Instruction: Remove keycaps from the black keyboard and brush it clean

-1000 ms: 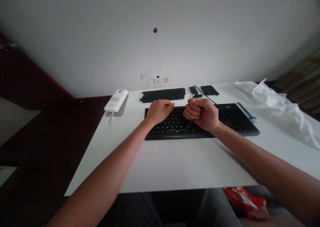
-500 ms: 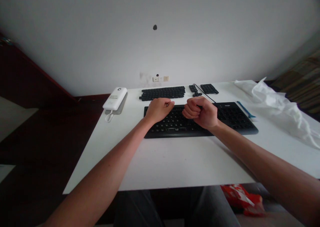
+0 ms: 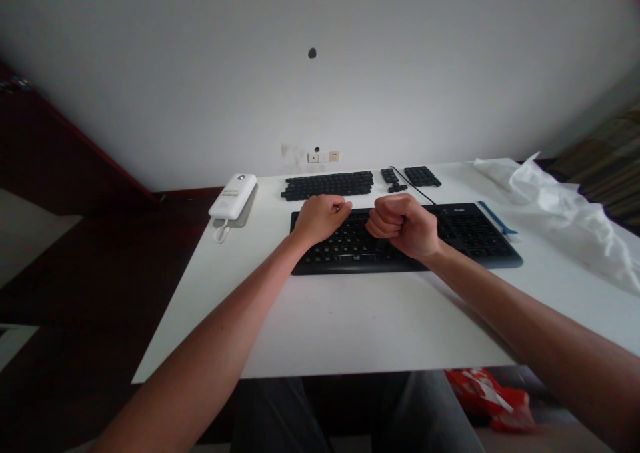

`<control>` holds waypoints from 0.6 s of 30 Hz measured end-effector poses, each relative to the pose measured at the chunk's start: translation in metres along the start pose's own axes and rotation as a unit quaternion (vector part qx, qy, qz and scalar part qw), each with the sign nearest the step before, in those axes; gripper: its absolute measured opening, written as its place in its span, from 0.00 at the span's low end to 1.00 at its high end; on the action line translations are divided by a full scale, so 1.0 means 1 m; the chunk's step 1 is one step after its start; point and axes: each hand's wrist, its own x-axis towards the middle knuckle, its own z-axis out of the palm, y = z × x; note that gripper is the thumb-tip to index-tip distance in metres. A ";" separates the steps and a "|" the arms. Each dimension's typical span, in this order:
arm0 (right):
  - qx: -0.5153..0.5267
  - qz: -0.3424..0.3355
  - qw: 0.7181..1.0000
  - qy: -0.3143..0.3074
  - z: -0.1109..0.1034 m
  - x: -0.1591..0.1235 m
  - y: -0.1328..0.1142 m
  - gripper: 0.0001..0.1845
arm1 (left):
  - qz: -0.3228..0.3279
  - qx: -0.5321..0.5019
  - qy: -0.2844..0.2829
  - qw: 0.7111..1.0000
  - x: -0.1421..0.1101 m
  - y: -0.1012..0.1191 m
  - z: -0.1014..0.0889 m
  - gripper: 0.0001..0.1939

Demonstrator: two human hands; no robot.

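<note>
A black keyboard (image 3: 475,236) lies across the white table (image 3: 350,320). My left hand (image 3: 320,218) rests over its left half with the fingers curled into a loose fist, thumb and forefinger pinched together. My right hand (image 3: 407,225) is clenched in a fist above the middle of the keyboard; what it holds, if anything, is hidden. Behind the keyboard lie rows of loose black keycaps (image 3: 327,185), with two smaller groups of keycaps (image 3: 421,176) to their right.
A white power bank (image 3: 233,196) with a short cord sits at the table's back left. Crumpled white plastic (image 3: 560,213) covers the right side, with a blue tool (image 3: 495,220) beside the keyboard. A black cable (image 3: 413,188) runs back. Red packaging (image 3: 485,396) lies under the table.
Both hands keep their closed pose over the keyboard. Only the camera view has shifted slightly.
</note>
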 end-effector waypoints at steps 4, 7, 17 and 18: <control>0.006 -0.004 1.000 0.006 0.000 -0.001 -0.001 0.25 | 0.001 0.000 -0.001 1.000 0.000 0.001 0.000 0.24; 0.030 0.012 0.999 0.006 0.001 -0.002 -0.003 0.25 | 0.000 0.001 -0.002 1.000 0.000 0.001 -0.001 0.24; 0.038 0.024 0.999 -0.016 0.008 -0.007 0.004 0.24 | 0.003 0.002 0.010 1.000 -0.001 0.001 0.000 0.23; 0.038 0.023 0.999 -0.018 0.008 -0.007 0.004 0.24 | 0.003 0.001 0.010 1.000 0.000 0.001 0.001 0.23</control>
